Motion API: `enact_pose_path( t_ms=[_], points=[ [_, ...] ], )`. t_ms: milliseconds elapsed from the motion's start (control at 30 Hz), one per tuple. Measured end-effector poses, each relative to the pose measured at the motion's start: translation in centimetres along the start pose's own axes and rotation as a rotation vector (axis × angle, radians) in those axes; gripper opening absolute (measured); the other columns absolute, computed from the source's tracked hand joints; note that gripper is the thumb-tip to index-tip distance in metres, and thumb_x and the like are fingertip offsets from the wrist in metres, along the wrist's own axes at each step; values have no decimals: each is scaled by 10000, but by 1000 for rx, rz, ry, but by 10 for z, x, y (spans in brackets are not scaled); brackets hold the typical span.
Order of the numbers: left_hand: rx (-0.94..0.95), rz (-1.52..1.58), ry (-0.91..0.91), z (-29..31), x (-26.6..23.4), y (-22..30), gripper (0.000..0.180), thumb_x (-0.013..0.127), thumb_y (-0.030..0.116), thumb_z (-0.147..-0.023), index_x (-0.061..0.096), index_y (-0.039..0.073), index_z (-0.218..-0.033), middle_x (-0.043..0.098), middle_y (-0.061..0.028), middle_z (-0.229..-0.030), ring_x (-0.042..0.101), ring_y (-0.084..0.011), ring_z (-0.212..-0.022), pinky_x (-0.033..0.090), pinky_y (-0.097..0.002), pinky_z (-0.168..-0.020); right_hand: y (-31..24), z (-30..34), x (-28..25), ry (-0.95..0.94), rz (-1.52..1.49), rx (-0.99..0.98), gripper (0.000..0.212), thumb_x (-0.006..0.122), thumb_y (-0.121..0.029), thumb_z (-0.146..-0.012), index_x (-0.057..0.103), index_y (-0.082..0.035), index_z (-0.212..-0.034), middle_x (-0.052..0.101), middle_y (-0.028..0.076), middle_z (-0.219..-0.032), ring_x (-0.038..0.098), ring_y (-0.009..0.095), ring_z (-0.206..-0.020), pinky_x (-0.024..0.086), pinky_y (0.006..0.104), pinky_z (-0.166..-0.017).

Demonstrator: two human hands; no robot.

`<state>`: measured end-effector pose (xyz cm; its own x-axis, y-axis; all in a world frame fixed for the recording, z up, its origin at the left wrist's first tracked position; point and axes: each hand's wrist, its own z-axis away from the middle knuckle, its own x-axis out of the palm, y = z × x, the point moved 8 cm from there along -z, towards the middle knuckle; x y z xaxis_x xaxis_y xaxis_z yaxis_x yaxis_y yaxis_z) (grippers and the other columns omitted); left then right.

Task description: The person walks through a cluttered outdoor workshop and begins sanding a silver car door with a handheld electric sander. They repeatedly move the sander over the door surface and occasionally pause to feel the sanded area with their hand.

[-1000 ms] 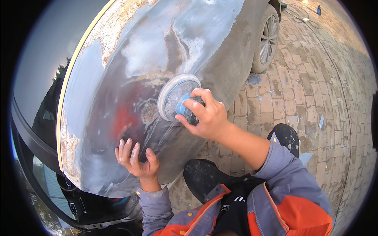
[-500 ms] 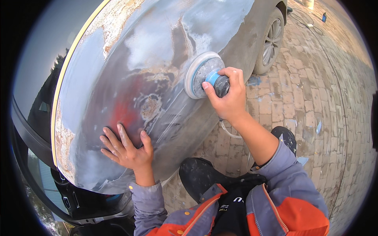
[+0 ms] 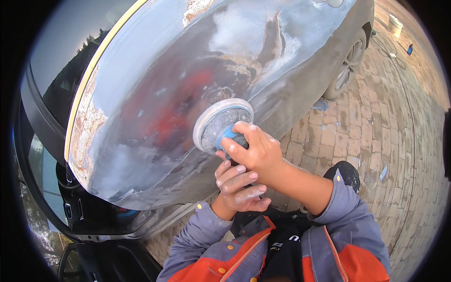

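Observation:
A round orbital sander (image 3: pixel 221 124) with a pale pad, a dusty grey cover and a blue band lies against the car door panel (image 3: pixel 174 80). Wrapped around its dark grip is my right hand (image 3: pixel 256 152). My left hand (image 3: pixel 239 185) is off the panel, just below the sander and my right hand, with its dusty fingers spread and slightly bent. Its palm looks free, though my right hand partly covers the space between them. Patches of grey-blue filler, bare brownish metal and a red smear show on the panel.
Yellowish tape (image 3: pixel 87 77) runs along the panel's left edge, with a dark door opening (image 3: pixel 101 214) below it. A car wheel (image 3: pixel 347 66) stands at far right on brick paving (image 3: pixel 343 127). Beyond it are a cable (image 3: pixel 390 51), a white bucket (image 3: pixel 394 26) and a small blue bottle (image 3: pixel 410 49).
My right hand has brought the sander down and left across the panel. My left hand has lifted off the panel and moved right, beneath my right hand. The view has shifted.

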<state>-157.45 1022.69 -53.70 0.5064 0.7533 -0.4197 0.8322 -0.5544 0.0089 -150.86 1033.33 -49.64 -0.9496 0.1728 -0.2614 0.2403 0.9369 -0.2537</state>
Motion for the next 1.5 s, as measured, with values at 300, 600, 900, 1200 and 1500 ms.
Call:
enact_pose_path(
  t_ms=[300,600,900,1200,1500],
  points=[
    [113,-14,-143,-99,3,-28,526,669,749,-916,834,259,-1011,773,6,-1191,586,-278,-1351,324,-595,-1259,14,-37,3,-201,-68,190,242,779,-270,-866,719,-176,-1082,577,86,-1165,729,282,-862,617,400,-633],
    [149,35,-87,-115,14,-21,405,753,605,-830,828,214,-906,793,28,-1055,664,-246,-1181,440,-687,-1147,19,-46,-4,-176,-170,151,274,760,-242,-907,717,-206,-1175,586,82,-1233,728,304,-948,626,410,-687],
    [126,32,-113,-136,2,-33,425,759,653,-844,839,247,-940,776,12,-1109,554,-268,-1324,374,-654,-1215,17,-69,-7,-203,-230,204,311,734,-235,-919,662,-148,-1209,612,111,-1250,734,334,-972,646,441,-705],
    [82,55,-83,-144,-2,-41,378,758,595,-848,844,238,-939,753,-5,-1138,536,-286,-1328,375,-627,-1221,19,-78,-8,-179,-280,226,479,752,-240,-911,550,-53,-1303,621,141,-1214,729,380,-980,641,470,-697],
    [69,28,-98,-158,-8,-46,340,775,580,-834,834,264,-946,765,27,-1148,540,-278,-1317,390,-609,-1210,19,-93,-9,-241,-258,187,453,749,-212,-893,539,-70,-1269,604,138,-1232,724,386,-982,640,468,-699]
  ],
)
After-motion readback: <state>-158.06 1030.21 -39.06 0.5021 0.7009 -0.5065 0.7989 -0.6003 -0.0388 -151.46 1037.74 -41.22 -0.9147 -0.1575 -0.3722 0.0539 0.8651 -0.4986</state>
